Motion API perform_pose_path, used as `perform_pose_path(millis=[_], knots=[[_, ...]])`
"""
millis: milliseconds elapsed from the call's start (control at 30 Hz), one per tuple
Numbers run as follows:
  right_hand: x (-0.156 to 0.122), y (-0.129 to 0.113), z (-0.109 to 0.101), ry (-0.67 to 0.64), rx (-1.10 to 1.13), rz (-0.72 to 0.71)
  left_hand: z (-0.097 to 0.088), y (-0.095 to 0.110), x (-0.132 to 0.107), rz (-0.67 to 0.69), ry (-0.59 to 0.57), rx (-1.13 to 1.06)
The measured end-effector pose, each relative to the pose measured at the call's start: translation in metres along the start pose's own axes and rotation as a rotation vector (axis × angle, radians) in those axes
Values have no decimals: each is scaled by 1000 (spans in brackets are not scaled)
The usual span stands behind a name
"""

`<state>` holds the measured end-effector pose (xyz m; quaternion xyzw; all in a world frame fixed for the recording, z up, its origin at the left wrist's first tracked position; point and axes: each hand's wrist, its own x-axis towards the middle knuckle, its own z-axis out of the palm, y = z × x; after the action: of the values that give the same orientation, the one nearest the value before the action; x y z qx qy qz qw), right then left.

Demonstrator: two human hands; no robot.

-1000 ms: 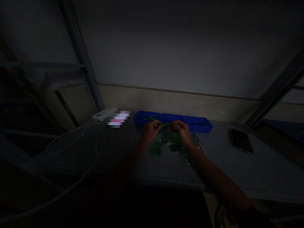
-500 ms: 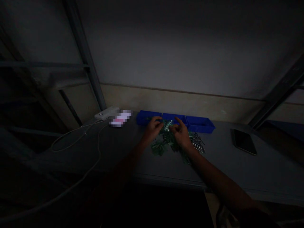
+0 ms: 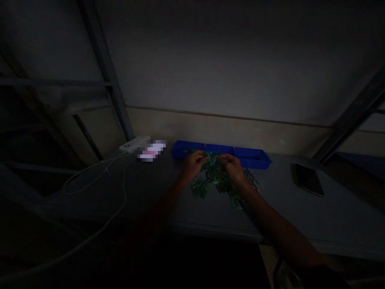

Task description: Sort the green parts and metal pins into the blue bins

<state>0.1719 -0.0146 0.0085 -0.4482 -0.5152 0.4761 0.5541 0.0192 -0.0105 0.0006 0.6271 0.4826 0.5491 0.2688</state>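
Between my two hands is a shiny green plastic bag (image 3: 212,159), held up just in front of the blue bins. My left hand (image 3: 193,163) pinches its left side, and my right hand (image 3: 231,166) pinches its right side. Below them on the table lies a loose pile of similar green plastic bags (image 3: 201,188). A heap of small metal pins or screws (image 3: 251,178) sits just right of the pile, partly covered by my right hand. In this dim light I cannot make out what the held bag contains.
Three blue bins (image 3: 253,163) stand in a row at the back of the grey table (image 3: 279,216). A dark phone or tablet (image 3: 308,179) lies at the right. To the left are a lit, blurred-out screen (image 3: 152,151), a white power strip (image 3: 135,143) and trailing white cables (image 3: 124,188).
The fingers of my right hand, spread half a second ago, have closed on the right side of the green bag. My left hand has stayed nearly in place.
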Motion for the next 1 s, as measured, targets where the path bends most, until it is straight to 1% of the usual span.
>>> perform_pose_path(millis=[100,200,267,367,433,533,600,667,867,1000], knots=[[-2,-2,2,6,114,20,1,1,-3,37,-30,118],[-2,-2,2,-6,171,-11,2,-1,-5,81,-40,180],[-2,-2,1,-18,150,-63,3,-3,-5,97,-18,190],[-1,0,0,11,55,-153,2,-5,-3,96,19,173],[0,1,0,47,-18,-198,2,-5,-1,48,12,118],[-1,3,2,82,-86,-249,3,-5,2,-104,-36,-16],[-1,4,3,76,-90,-273,4,-6,4,-206,-56,-103],[-2,5,3,57,-74,-279,4,-6,4,-245,-61,-158],[-1,8,3,57,-44,-265,-1,-2,2,-138,-68,-174],[0,10,3,57,-100,-219,0,-3,2,-93,-57,-146]])
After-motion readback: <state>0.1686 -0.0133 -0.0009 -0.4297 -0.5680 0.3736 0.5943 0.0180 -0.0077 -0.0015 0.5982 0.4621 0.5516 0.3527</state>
